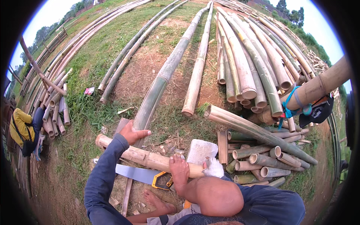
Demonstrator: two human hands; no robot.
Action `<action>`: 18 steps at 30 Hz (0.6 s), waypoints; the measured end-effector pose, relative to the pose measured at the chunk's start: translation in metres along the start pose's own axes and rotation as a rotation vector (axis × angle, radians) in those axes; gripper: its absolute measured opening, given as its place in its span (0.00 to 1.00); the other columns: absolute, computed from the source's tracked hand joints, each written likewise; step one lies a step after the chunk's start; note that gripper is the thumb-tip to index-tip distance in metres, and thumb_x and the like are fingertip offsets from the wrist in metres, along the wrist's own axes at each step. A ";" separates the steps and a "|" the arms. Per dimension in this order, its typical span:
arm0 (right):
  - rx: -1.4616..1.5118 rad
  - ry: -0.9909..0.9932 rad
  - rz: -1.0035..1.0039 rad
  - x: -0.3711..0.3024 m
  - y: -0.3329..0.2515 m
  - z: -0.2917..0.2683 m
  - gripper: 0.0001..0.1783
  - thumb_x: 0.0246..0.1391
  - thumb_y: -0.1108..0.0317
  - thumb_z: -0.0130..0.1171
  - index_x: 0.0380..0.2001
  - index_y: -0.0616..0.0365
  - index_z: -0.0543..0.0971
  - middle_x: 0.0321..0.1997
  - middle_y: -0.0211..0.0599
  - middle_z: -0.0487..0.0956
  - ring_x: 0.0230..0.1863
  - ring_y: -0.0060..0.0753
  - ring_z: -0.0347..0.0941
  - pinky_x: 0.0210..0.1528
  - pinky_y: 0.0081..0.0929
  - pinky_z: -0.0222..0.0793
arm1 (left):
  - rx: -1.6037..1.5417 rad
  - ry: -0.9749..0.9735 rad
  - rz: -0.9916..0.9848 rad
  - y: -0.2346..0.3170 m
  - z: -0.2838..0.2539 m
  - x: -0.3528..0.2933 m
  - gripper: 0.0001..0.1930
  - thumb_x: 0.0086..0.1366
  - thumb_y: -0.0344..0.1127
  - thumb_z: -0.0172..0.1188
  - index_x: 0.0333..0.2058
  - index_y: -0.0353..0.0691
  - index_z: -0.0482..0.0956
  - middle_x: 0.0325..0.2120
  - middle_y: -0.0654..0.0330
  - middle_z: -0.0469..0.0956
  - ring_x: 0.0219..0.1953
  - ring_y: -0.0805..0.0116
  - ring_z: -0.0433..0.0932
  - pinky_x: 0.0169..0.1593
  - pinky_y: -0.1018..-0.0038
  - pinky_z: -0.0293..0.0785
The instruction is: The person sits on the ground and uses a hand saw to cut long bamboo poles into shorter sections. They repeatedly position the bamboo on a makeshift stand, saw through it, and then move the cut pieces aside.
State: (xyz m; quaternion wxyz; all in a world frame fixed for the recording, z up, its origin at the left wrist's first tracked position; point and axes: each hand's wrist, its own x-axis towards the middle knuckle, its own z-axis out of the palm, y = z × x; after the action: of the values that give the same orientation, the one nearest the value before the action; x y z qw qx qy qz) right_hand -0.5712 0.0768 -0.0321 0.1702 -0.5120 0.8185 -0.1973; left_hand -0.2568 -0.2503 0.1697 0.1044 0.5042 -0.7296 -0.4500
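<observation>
My left hand [132, 133] is closed around the near end of a long green-grey bamboo pole [157, 87], its thumb across the top. That end rests at a short, thick bamboo log [152, 158] lying crosswise before me. My bare foot [179, 170] presses on the log. My right hand [213, 167], in a white glove, is closed at the log's right end; its fingers are mostly hidden, so what they hold cannot be made out. A handsaw [144, 176] with a yellow and black handle lies on the ground, on the near side of the log.
A pale block [201, 150] stands beyond the log. Cut bamboo pieces [258, 159] are piled at right, below long stacked poles [243, 77]. A thick slanting bamboo post [318, 88] carries blue ties and a dark cap [318, 112]. A yellow and black bag [21, 125] hangs at far left.
</observation>
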 end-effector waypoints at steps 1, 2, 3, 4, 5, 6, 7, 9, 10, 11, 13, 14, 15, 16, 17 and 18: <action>-0.006 0.020 -0.014 0.000 0.001 0.001 0.24 0.66 0.53 0.61 0.57 0.58 0.80 0.51 0.54 0.81 0.49 0.64 0.80 0.50 0.57 0.77 | 0.020 0.025 0.057 -0.008 -0.009 -0.029 0.55 0.54 0.53 0.83 0.67 0.21 0.63 0.56 0.41 0.80 0.58 0.57 0.80 0.63 0.65 0.75; -0.012 0.034 -0.027 0.001 0.002 0.003 0.24 0.66 0.53 0.61 0.57 0.59 0.80 0.51 0.54 0.81 0.48 0.64 0.80 0.50 0.57 0.77 | 0.041 0.041 0.053 -0.015 -0.009 -0.055 0.55 0.54 0.54 0.83 0.67 0.21 0.62 0.55 0.40 0.80 0.58 0.55 0.81 0.63 0.64 0.75; -0.016 0.032 -0.027 0.001 0.003 0.005 0.24 0.66 0.53 0.61 0.57 0.59 0.80 0.51 0.54 0.82 0.48 0.63 0.80 0.50 0.57 0.77 | 0.070 0.065 0.045 -0.023 -0.012 -0.081 0.56 0.54 0.54 0.83 0.67 0.21 0.62 0.55 0.39 0.80 0.58 0.53 0.81 0.63 0.62 0.75; -0.042 0.032 -0.027 0.002 0.005 0.007 0.24 0.66 0.54 0.61 0.56 0.58 0.79 0.50 0.54 0.82 0.48 0.63 0.80 0.50 0.56 0.77 | -0.079 0.034 0.042 -0.031 -0.015 -0.104 0.55 0.53 0.52 0.84 0.68 0.22 0.62 0.56 0.41 0.80 0.59 0.54 0.80 0.63 0.62 0.75; -0.061 0.008 -0.013 0.003 0.006 0.009 0.23 0.66 0.54 0.61 0.56 0.58 0.79 0.50 0.53 0.82 0.47 0.63 0.80 0.49 0.56 0.77 | -0.196 0.012 -0.040 -0.039 -0.023 -0.131 0.55 0.53 0.50 0.84 0.68 0.23 0.61 0.57 0.42 0.79 0.59 0.55 0.80 0.63 0.62 0.74; -0.060 0.049 -0.038 0.003 0.007 0.012 0.22 0.66 0.55 0.62 0.56 0.58 0.79 0.49 0.53 0.82 0.47 0.63 0.80 0.48 0.56 0.77 | -0.203 0.016 -0.124 -0.046 -0.031 -0.154 0.56 0.52 0.48 0.85 0.71 0.30 0.61 0.58 0.50 0.77 0.61 0.62 0.76 0.66 0.64 0.72; -0.058 0.044 -0.049 0.004 0.009 0.015 0.22 0.66 0.56 0.62 0.55 0.58 0.79 0.49 0.53 0.83 0.46 0.63 0.80 0.47 0.56 0.77 | -0.228 -0.026 -0.176 -0.052 -0.045 -0.177 0.55 0.53 0.48 0.85 0.71 0.30 0.61 0.57 0.53 0.77 0.61 0.64 0.75 0.66 0.65 0.71; -0.065 0.041 -0.040 0.003 0.014 0.022 0.22 0.66 0.56 0.62 0.55 0.57 0.79 0.48 0.52 0.83 0.46 0.63 0.80 0.47 0.57 0.77 | -0.212 -0.017 -0.181 -0.062 -0.058 -0.218 0.60 0.49 0.52 0.86 0.72 0.30 0.59 0.60 0.48 0.76 0.62 0.55 0.76 0.67 0.60 0.71; -0.051 0.050 -0.035 0.003 0.016 0.026 0.21 0.66 0.55 0.62 0.55 0.57 0.79 0.48 0.52 0.83 0.46 0.63 0.80 0.47 0.56 0.77 | -0.215 -0.030 -0.225 -0.068 -0.062 -0.235 0.61 0.49 0.53 0.86 0.72 0.30 0.59 0.60 0.47 0.76 0.63 0.54 0.76 0.67 0.59 0.71; -0.042 -0.014 0.005 0.003 0.018 0.028 0.21 0.66 0.54 0.62 0.55 0.57 0.80 0.49 0.52 0.83 0.47 0.62 0.80 0.49 0.55 0.76 | -0.216 -0.034 -0.253 -0.074 -0.061 -0.249 0.61 0.49 0.53 0.86 0.72 0.31 0.59 0.60 0.47 0.75 0.63 0.54 0.75 0.67 0.59 0.71; -0.008 0.001 0.002 0.006 0.021 0.032 0.21 0.67 0.52 0.62 0.53 0.57 0.81 0.48 0.53 0.83 0.47 0.63 0.80 0.49 0.56 0.76 | -0.206 -0.060 -0.310 -0.085 -0.061 -0.265 0.61 0.48 0.55 0.85 0.73 0.32 0.59 0.61 0.46 0.75 0.64 0.52 0.75 0.67 0.58 0.70; -0.050 -0.020 0.000 0.007 0.022 0.033 0.20 0.68 0.55 0.60 0.55 0.57 0.80 0.49 0.51 0.83 0.48 0.59 0.81 0.50 0.54 0.76 | -0.196 -0.075 -0.336 -0.094 -0.058 -0.266 0.62 0.48 0.55 0.85 0.73 0.32 0.59 0.62 0.46 0.74 0.64 0.52 0.75 0.67 0.57 0.70; -0.081 -0.040 -0.016 0.010 0.022 0.034 0.19 0.70 0.57 0.59 0.56 0.58 0.80 0.50 0.49 0.84 0.49 0.56 0.81 0.50 0.51 0.77 | -0.187 -0.085 -0.353 -0.103 -0.053 -0.266 0.62 0.48 0.56 0.85 0.73 0.32 0.59 0.62 0.45 0.74 0.64 0.51 0.74 0.68 0.56 0.70; -0.113 -0.058 -0.032 0.011 0.022 0.035 0.18 0.71 0.60 0.57 0.57 0.58 0.79 0.52 0.46 0.84 0.51 0.53 0.82 0.51 0.49 0.78 | -0.180 -0.088 -0.366 -0.112 -0.052 -0.267 0.62 0.48 0.56 0.85 0.73 0.33 0.59 0.63 0.45 0.73 0.65 0.50 0.74 0.68 0.56 0.70; -0.134 -0.062 -0.033 0.015 0.021 0.034 0.18 0.71 0.60 0.57 0.57 0.58 0.79 0.52 0.46 0.84 0.51 0.52 0.81 0.51 0.48 0.78 | -0.168 -0.092 -0.371 -0.121 -0.048 -0.267 0.62 0.47 0.57 0.85 0.73 0.33 0.59 0.63 0.45 0.73 0.65 0.49 0.74 0.68 0.55 0.70; -0.158 -0.065 -0.042 0.015 0.018 0.033 0.18 0.70 0.61 0.57 0.56 0.58 0.79 0.52 0.46 0.84 0.51 0.52 0.81 0.51 0.48 0.78 | -0.155 -0.095 -0.371 -0.131 -0.042 -0.266 0.62 0.47 0.58 0.85 0.73 0.33 0.59 0.64 0.44 0.73 0.65 0.49 0.74 0.68 0.55 0.70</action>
State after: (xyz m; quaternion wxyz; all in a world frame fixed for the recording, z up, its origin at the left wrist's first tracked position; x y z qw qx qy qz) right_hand -0.5750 0.0657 -0.0710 0.1515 -0.5470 0.8147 -0.1187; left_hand -0.0221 -0.0645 0.1743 0.0234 0.5986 -0.5916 -0.5396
